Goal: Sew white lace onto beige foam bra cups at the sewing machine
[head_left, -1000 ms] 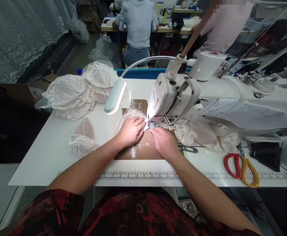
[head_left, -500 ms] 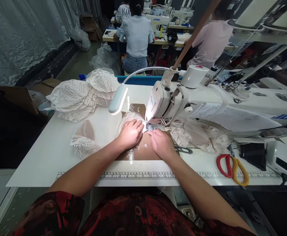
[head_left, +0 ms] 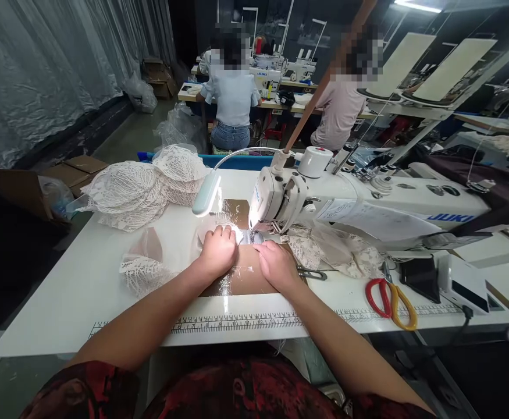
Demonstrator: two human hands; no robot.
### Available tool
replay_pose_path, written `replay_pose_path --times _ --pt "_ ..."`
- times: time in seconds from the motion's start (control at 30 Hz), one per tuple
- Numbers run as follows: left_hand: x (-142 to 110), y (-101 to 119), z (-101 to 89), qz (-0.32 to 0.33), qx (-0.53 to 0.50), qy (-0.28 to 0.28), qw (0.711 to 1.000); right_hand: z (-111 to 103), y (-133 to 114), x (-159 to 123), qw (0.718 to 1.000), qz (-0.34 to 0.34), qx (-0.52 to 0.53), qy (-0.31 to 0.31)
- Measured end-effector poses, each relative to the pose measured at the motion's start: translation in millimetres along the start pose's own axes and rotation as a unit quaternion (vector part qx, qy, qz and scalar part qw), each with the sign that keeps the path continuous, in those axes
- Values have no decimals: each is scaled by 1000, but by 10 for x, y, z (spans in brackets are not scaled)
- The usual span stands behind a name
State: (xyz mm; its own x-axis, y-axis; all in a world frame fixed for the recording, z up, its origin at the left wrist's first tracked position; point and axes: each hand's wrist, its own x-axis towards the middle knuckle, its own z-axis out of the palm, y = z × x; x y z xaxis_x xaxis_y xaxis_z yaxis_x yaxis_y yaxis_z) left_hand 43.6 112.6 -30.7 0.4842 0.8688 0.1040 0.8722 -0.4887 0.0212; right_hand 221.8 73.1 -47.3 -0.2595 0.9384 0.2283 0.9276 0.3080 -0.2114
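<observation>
My left hand (head_left: 219, 252) is closed on a pale lace piece (head_left: 204, 233), just left of the needle area of a white sewing machine (head_left: 263, 203). The fingers are curled, and part of the lace is hidden under them. Close to the machine's needle plate (head_left: 251, 237), my right hand (head_left: 277, 265) has its thumb and forefinger pressed together. Whatever lies between those fingertips is too small to make out. Under both hands is a brown, tape-covered board (head_left: 249, 279). The small lamp (head_left: 207, 192) lights the sewing spot.
Stacked lace cups (head_left: 125, 189) lie at the back left, with a single lace piece (head_left: 143, 265) nearer. More lace (head_left: 337, 247) is right of the needle. Red-and-yellow-handled scissors (head_left: 391, 302) rest near the printed ruler (head_left: 241, 322). Co-workers (head_left: 232, 99) sit beyond the table.
The view has tilted up and shifted. My left hand has drawn a little left, away from the needle, with its fingers more curled. My right hand stays by the needle plate.
</observation>
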Motion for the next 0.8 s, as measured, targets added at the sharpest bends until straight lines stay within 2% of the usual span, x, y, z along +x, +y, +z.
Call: replay_pose_path --times 0.2,0.33,0.67,0.73,0.8 --pt "9 -242 -143 -40 -11 -30 999 -9 23 -2 1000 0 21 -1" --pt "14 -340 -213 -45 -24 -34 998 -14 40 -5 999 1 44 -3" --pt "-116 -382 -329 -12 -90 -34 995 -41 49 -29 994 11 106 1" --pt "-147 -363 -362 4 -107 -21 994 -59 44 -31 993 15 117 5" --pt "-166 -315 -374 11 -172 5 985 -81 42 -31 992 20 126 12"
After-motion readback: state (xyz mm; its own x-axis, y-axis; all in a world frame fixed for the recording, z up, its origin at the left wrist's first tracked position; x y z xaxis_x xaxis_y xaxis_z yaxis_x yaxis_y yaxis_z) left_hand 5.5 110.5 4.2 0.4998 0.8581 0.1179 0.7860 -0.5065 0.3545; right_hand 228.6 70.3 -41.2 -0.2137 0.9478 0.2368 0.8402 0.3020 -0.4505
